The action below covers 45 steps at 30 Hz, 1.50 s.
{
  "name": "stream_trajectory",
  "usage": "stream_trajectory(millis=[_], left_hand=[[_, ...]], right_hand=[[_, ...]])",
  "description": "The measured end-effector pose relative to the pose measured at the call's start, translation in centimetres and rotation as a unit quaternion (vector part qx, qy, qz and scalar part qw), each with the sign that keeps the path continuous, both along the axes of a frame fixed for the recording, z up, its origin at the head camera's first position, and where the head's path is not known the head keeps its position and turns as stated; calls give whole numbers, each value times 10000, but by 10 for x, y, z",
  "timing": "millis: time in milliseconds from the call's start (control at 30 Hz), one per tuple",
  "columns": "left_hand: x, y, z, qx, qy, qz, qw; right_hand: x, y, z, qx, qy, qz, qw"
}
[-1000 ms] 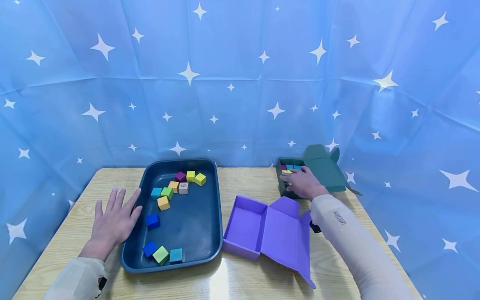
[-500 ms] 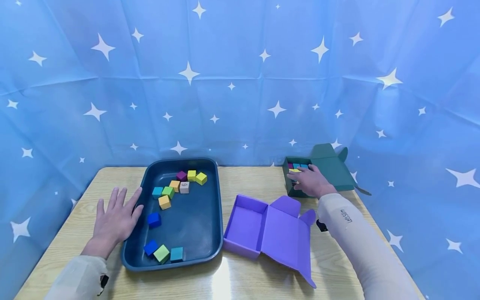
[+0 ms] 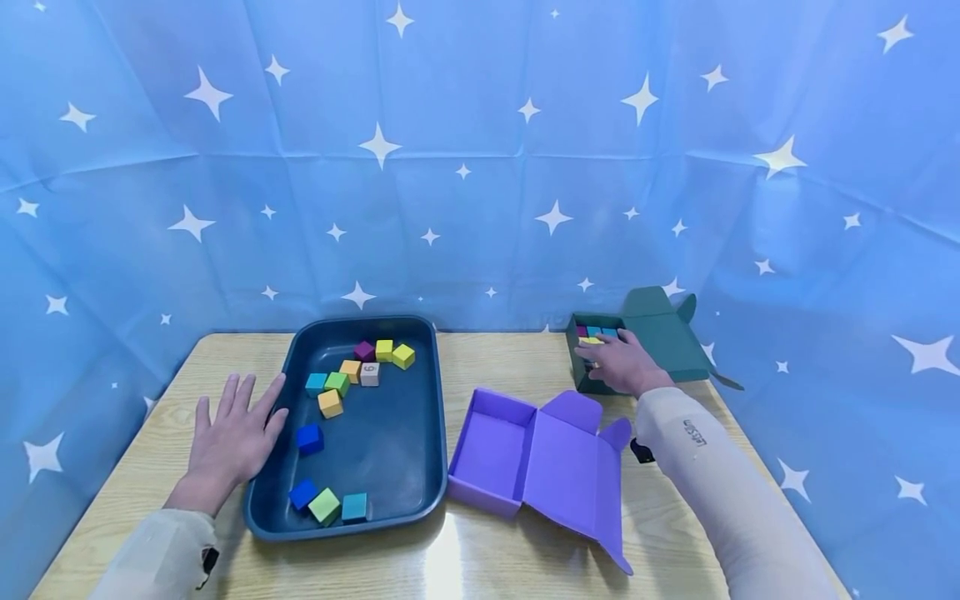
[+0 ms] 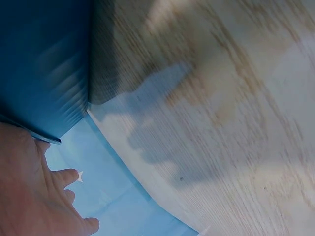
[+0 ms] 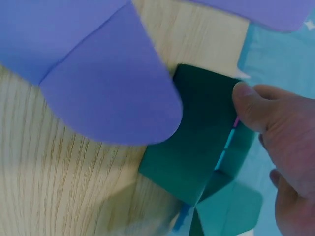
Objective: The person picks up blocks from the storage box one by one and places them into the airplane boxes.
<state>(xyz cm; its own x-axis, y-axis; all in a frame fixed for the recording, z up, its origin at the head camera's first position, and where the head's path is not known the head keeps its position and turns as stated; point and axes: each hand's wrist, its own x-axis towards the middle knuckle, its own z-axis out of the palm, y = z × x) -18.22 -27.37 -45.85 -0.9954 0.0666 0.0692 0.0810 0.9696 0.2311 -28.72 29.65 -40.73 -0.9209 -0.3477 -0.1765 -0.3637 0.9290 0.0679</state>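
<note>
My left hand lies with spread fingers at the left rim of the dark blue tray; the left wrist view shows this hand against the tray's edge. Inside the tray are several coloured cubes, among them a blue cube and a white cube marked with a numeral. At the back right, my right hand grips the edge of the green box, where cubes are packed. In the right wrist view my thumb is on the green box's upper corner; the other fingertips are mostly hidden.
An unfolded purple box stands between the tray and the green box, its lid spread to the right. The green lid lies back to the right. A star-patterned blue cloth hangs behind the wooden table.
The green box and my right hand have shifted slightly to the right together, mostly in the first half second. My left hand, the tray cubes and the purple box have stayed about where they were.
</note>
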Motion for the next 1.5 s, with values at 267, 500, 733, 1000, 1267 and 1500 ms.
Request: stream_trajectory(millis=[267,500,733,1000,1267,1500], left_hand=[[-1,0,-2,-6,-19,5,10000],[-1,0,-3,-10,43,13,10000],[0,0,-3,42,37,16,10000],[-1,0,-2,25,96,8,10000],[0,0,-3,20,69,26,10000],[0,1,-4,31,91,37,9999]], right_hand=[[9,-34,26,-757,636,522,9937],[54,-117,47,-624,632,1734,9808],[96,-161,34,-226,194,2491,9680],[113,-171,17,-361,-209,2658,9631],[117,-172,2,-174,-85,2781,9604],[116,-172,-3,9,81,2874,9578]])
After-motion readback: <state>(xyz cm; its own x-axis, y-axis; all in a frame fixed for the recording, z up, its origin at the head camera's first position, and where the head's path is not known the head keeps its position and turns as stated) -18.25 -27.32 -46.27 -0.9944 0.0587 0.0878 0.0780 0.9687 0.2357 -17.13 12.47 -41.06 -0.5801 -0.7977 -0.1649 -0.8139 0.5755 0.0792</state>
